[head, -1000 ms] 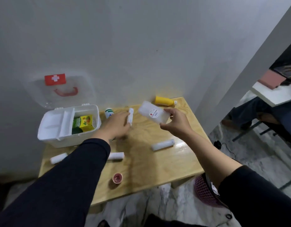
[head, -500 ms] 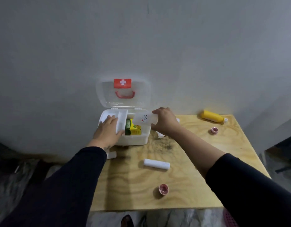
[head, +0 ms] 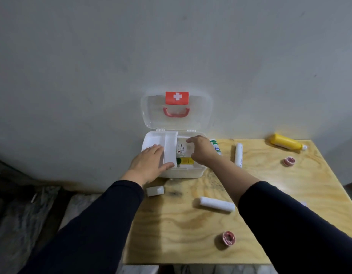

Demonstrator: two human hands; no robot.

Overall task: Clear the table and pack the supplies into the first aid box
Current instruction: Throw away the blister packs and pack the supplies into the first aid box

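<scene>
The white first aid box (head: 183, 173) stands open at the table's back left, its clear lid (head: 151, 107) leaning on the wall. My left hand (head: 149, 165) lies flat on the box's inner tray (head: 169, 149). My right hand (head: 201, 150) reaches into the box and presses a white plastic bottle (head: 182, 150) down onto a yellow-green carton (head: 186, 161). On the wooden table (head: 290, 194) lie white gauze rolls (head: 216, 203) (head: 238, 155) (head: 155, 190), two pink tape rolls (head: 228, 237) (head: 289, 161), a yellow bottle (head: 286, 144) and a green-and-white tube (head: 215, 146).
A grey wall rises right behind the box and the table. To the left of the table the floor is dark and cluttered. The table's front edge lies near the bottom of the view.
My right hand carried the white bottle from above the table into the open box. My left hand left the table and settled on the box's tray. The view swung left.
</scene>
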